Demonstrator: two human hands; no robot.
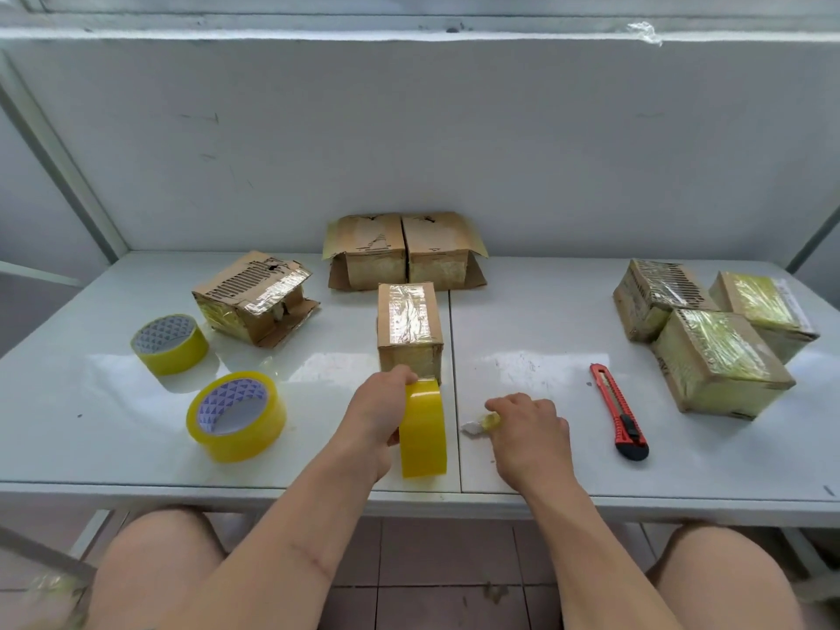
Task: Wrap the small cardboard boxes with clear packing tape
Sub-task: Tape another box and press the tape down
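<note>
A small cardboard box (409, 325) with tape along its top stands at the table's middle. My left hand (377, 411) grips a yellowish tape roll (423, 429) held on edge, its upper rim touching the box's near face. To the right, my right hand (529, 429) rests on the table and pinches a small blade wrapped in tape (479, 425). Two more tape rolls (236, 416) (170, 344) lie flat at the left.
A red utility knife (619, 411) lies right of my right hand. Three taped boxes (718, 356) are stacked at the far right. A torn box (254, 302) sits at the left, two open-flapped boxes (404, 250) stand against the wall. The white table (522, 466) ends near my knees.
</note>
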